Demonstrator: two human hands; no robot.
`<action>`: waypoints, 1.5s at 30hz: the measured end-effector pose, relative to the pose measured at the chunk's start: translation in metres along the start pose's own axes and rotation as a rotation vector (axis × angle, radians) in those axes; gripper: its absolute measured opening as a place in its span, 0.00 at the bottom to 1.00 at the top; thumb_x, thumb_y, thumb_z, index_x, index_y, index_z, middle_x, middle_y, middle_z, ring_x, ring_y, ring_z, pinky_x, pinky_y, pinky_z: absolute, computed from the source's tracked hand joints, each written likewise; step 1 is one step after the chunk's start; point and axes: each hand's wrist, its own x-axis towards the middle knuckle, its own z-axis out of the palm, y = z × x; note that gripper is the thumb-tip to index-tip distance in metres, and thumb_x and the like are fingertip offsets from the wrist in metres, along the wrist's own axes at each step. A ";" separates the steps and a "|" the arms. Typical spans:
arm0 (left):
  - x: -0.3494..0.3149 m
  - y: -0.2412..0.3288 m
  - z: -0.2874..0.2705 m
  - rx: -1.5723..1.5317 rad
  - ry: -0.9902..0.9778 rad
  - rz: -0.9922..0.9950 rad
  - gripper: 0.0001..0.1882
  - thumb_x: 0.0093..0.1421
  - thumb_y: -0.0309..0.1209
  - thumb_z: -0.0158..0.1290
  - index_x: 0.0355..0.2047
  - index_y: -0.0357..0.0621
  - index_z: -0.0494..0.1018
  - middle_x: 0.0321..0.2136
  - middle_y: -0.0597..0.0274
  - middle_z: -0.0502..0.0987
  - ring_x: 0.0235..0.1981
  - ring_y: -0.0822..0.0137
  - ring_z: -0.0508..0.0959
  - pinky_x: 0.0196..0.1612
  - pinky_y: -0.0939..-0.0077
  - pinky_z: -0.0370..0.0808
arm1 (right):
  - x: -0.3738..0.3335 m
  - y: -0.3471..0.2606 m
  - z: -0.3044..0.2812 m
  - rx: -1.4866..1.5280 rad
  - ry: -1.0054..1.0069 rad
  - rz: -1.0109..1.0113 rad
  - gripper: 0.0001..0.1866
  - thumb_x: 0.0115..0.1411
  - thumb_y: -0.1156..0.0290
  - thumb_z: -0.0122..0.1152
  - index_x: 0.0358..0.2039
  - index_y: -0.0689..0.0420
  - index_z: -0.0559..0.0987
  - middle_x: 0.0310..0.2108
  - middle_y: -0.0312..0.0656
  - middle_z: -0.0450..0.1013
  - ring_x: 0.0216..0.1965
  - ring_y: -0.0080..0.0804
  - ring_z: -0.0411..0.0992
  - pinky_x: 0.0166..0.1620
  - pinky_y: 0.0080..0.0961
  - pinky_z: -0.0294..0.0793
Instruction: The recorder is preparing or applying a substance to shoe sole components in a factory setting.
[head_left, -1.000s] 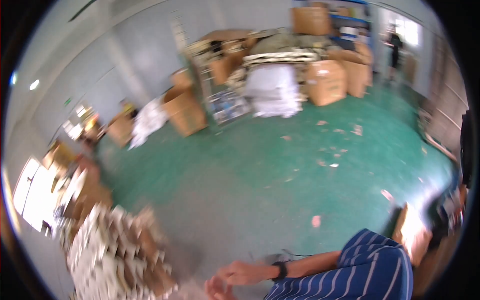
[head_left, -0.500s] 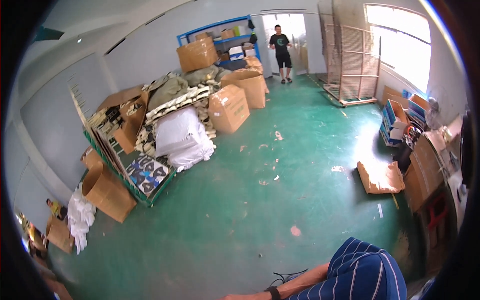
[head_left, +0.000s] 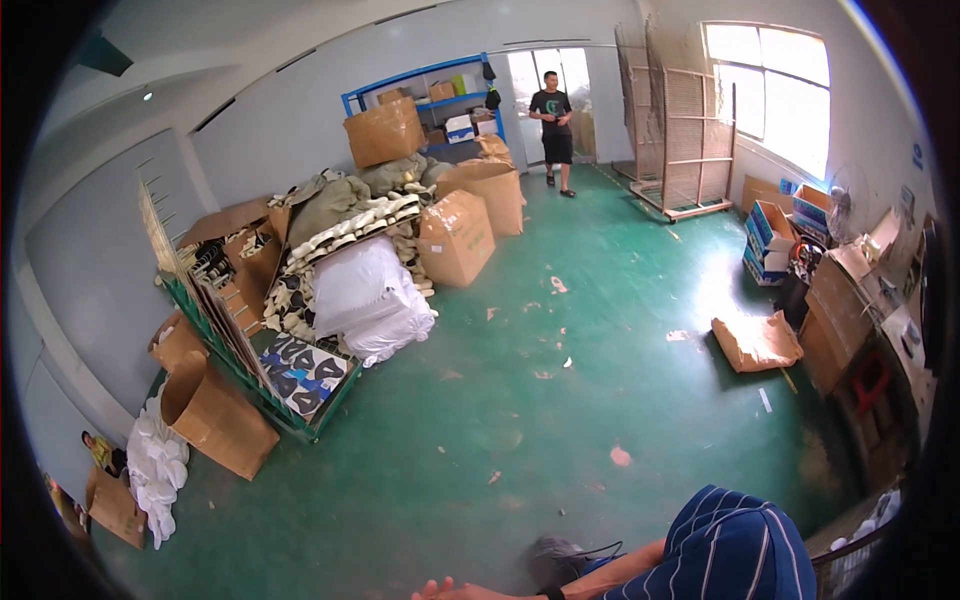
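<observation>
While the window [head_left: 785, 105] glares, patchy green floor [head_left: 480, 420] shines.

Spotted a green letter-like emblem [head_left: 551, 108] on the chest of a black T-shirt [head_left: 541, 104], near the far edge of the floor [head_left: 500, 400]. Noted faint print on a taped brown carton [head_left: 452, 240]; too blurred to read. Saw a small blue sign [head_left: 917, 156] on the right-hand wall [head_left: 880, 150]; likewise illegible. Made out nothing else clearly
</observation>
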 end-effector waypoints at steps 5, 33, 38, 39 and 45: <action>0.057 -0.020 -0.013 0.182 0.199 -0.072 0.20 0.73 0.30 0.43 0.62 0.34 0.61 0.54 0.46 0.73 0.54 0.53 0.75 0.59 0.58 0.71 | 0.069 0.043 0.033 0.158 -0.126 0.088 0.15 0.73 0.61 0.51 0.42 0.59 0.80 0.34 0.41 0.76 0.36 0.34 0.74 0.41 0.33 0.72; 0.443 -0.134 -0.255 0.165 0.619 -0.261 0.18 0.64 0.23 0.58 0.54 0.38 0.74 0.45 0.59 0.80 0.48 0.70 0.79 0.53 0.73 0.77 | 0.472 0.289 0.234 0.197 -0.807 0.729 0.14 0.68 0.65 0.63 0.28 0.58 0.72 0.16 0.31 0.67 0.14 0.15 0.61 0.17 0.16 0.58; 0.526 -0.129 -0.339 0.147 0.631 -0.236 0.17 0.66 0.23 0.56 0.55 0.39 0.73 0.45 0.62 0.79 0.47 0.73 0.79 0.52 0.76 0.76 | 0.535 0.320 0.305 -0.017 -0.839 0.726 0.11 0.68 0.69 0.58 0.29 0.59 0.73 0.17 0.31 0.66 0.15 0.17 0.62 0.18 0.18 0.61; 0.543 -0.122 -0.356 0.178 0.639 -0.194 0.17 0.67 0.24 0.55 0.55 0.39 0.73 0.45 0.62 0.79 0.47 0.73 0.78 0.52 0.75 0.77 | 0.550 0.323 0.319 -0.037 -0.842 0.717 0.11 0.68 0.69 0.58 0.29 0.59 0.74 0.17 0.31 0.66 0.15 0.17 0.62 0.18 0.18 0.60; 0.607 -0.053 -0.444 0.348 0.841 0.072 0.14 0.66 0.24 0.53 0.51 0.39 0.73 0.40 0.63 0.78 0.43 0.72 0.78 0.48 0.72 0.77 | 0.618 0.353 0.451 -0.152 -1.144 0.643 0.08 0.67 0.66 0.61 0.39 0.58 0.80 0.23 0.31 0.69 0.20 0.17 0.64 0.23 0.16 0.64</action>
